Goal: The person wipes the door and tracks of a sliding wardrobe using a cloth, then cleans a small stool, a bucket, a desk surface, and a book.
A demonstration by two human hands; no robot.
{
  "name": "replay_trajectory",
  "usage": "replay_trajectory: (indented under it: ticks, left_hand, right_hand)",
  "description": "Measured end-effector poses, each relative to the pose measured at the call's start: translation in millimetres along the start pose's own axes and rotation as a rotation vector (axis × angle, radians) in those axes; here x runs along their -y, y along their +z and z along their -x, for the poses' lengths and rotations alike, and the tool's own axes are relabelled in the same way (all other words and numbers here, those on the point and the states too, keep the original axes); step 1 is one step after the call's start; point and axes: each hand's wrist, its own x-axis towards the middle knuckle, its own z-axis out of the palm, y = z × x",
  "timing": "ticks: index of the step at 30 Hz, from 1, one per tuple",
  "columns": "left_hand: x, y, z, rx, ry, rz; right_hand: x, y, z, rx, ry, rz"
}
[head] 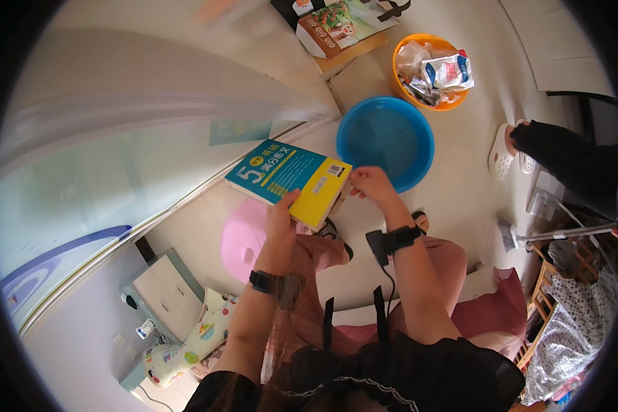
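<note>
A thick paperback book (pixel 301 172) with a teal and yellow cover bears large printed writing. My left hand (pixel 282 221) grips its near edge, thumb on top of the cover and fingers hidden beneath. At the book's right corner is my right hand (pixel 373 183), its fingers curled. Something brownish (pixel 341 195) shows below the book beside those fingers; I cannot tell what it is or whether they hold it. Just beyond the right hand stands a blue plastic basin (pixel 344 154) with what looks like water in it. A pink plastic stool (pixel 244 239) is partly covered by the book and left arm.
An orange bin (pixel 397 62) holds packaging behind the basin. A printed carton (pixel 335 31) stands farther back. On the left runs a glossy panel (pixel 92 170). To the right are another person's white clogs (pixel 499 154), a broom (pixel 510 236) and a wooden rack (pixel 546 288).
</note>
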Motion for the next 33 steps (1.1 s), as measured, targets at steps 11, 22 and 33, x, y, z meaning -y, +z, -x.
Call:
replay_trajectory:
  ticks: [11, 22, 33]
  left_hand:
    - [64, 11, -83, -0.102, 0.083, 0.076]
    - [107, 25, -80, -0.176, 0.329, 0.249]
    - [120, 36, -76, -0.194, 0.501, 0.231]
  right_hand:
    - [46, 23, -90, 0.214, -0.672, -0.094]
    - [170, 68, -24, -0.568, -2.117, 0.372]
    - [76, 39, -117, -0.539, -1.905, 0.899]
